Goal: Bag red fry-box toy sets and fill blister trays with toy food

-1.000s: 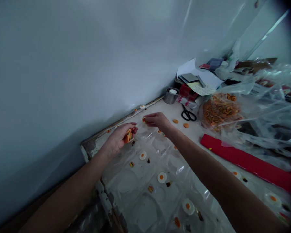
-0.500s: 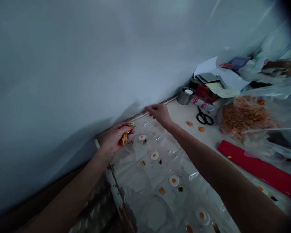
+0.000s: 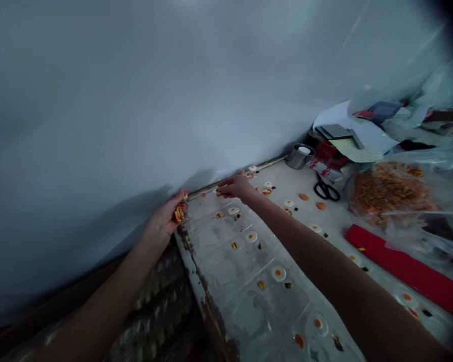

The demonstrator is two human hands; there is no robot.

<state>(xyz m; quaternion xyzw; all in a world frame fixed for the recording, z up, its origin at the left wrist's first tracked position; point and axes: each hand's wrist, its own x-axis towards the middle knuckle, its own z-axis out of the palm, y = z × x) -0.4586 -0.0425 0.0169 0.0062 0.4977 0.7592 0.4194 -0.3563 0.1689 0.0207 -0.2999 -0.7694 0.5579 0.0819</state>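
Note:
My left hand (image 3: pixel 168 213) is closed around a few small orange, green and red pieces (image 3: pixel 179 213) that look like miniature toy food, at the near left corner of the table by the wall. My right hand (image 3: pixel 236 188) reaches to the back edge, its fingertips pinched beside a tiny white disc. Whatever it grips is too small to make out. Below both hands, clear plastic sheeting (image 3: pixel 226 281) carries rows of miniature fried eggs (image 3: pixel 278 273), each beside a small striped piece (image 3: pixel 260 285) and a dark bit (image 3: pixel 288 285).
A metal cup (image 3: pixel 299 158), black scissors (image 3: pixel 326 191) and two orange ovals lie to the right. Beyond them are a clear bag of orange pieces (image 3: pixel 390 191), a red flat strip (image 3: pixel 400 261) and stacked papers (image 3: pixel 357 133). A pale wall (image 3: pixel 154 100) borders the table.
My right hand has come down and left to the back edge. My left hand has shifted left with its pieces. More egg pieces show beyond my right forearm.

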